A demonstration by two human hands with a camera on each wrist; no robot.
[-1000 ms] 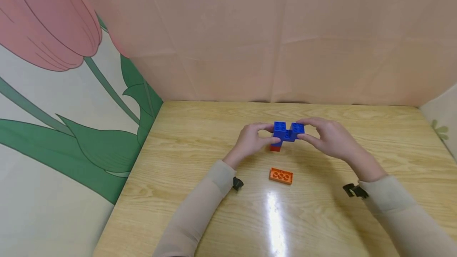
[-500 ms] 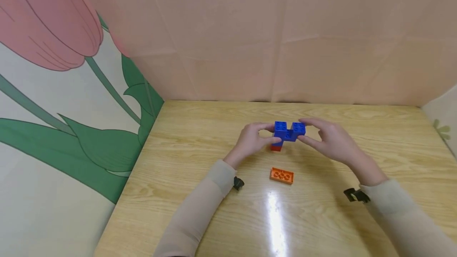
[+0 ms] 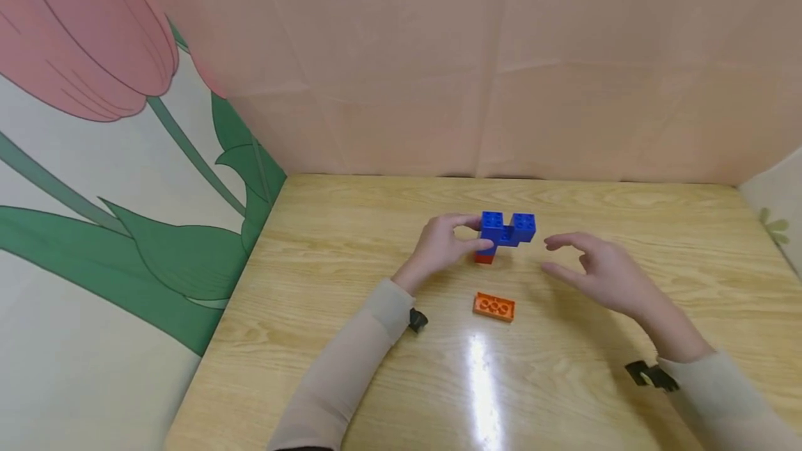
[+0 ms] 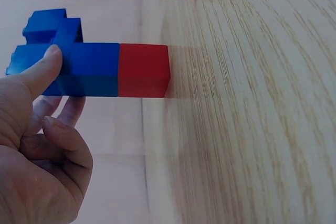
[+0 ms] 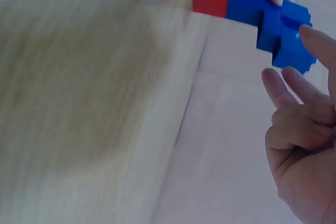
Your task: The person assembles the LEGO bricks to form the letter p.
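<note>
A small tower of toy building bricks stands on the table, with a red brick (image 4: 144, 71) at its foot and blue bricks (image 3: 492, 223) stacked above. Near the top a blue arm juts right and carries a raised blue brick (image 3: 523, 225) at its end. My left hand (image 3: 442, 246) pinches the tower's blue part between thumb and fingers from the left. Apart from the bricks, my right hand (image 3: 604, 273) hovers at the right, thumb and fingers spread with nothing between them. An orange brick (image 3: 493, 307) lies on the table in front of the tower, its hollow underside up.
The wood-grain table (image 3: 351, 228) reaches back to a pinkish cloth wall (image 3: 388, 89). On the left stands a panel with a printed tulip (image 3: 81, 33). A glare streak crosses the table's front part.
My right hand has let go of the raised blue brick at the end and moved right and toward me. My left hand keeps its grip on the tower, and the orange brick has not moved.
</note>
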